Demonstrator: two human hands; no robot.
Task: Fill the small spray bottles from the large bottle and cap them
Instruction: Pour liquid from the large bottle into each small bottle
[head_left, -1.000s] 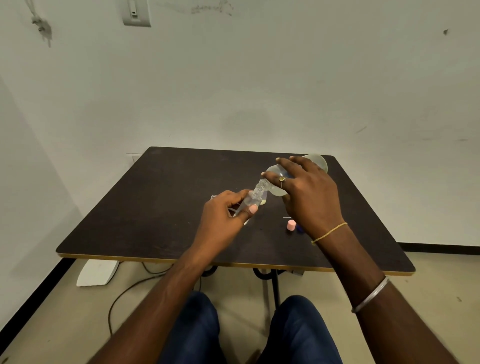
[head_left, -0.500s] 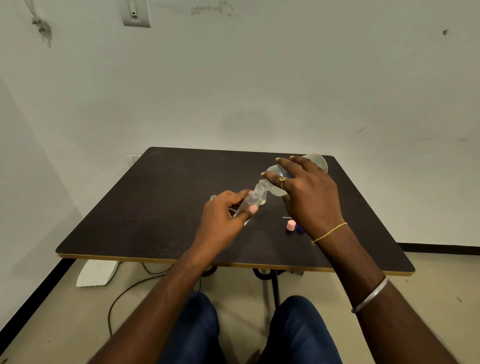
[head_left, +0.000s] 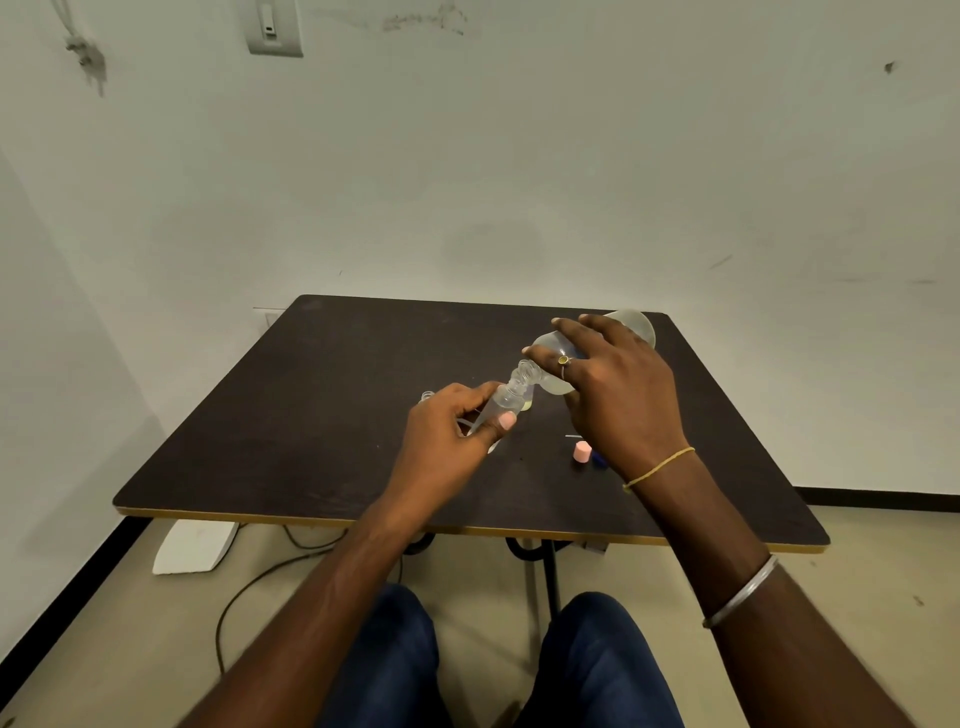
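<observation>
The small bottle (head_left: 503, 401) is tilted over the worktop (head_left: 291, 415), pinched in my left hand (head_left: 447, 439) — its mouth meets the big bottle (head_left: 634, 325), tipped and gripped by my right hand (head_left: 618, 400); pink cap (head_left: 582, 451) just beside

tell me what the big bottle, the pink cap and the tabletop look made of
The large bottle is likely clear plastic, slightly hazy and glossy: its see-through walls show pale yellowish liquid. The pink cap is probably plastic: opaque, smooth, evenly coloured. The table seems to be laminated board: a matte dark brown top with a lighter edge band.
</observation>
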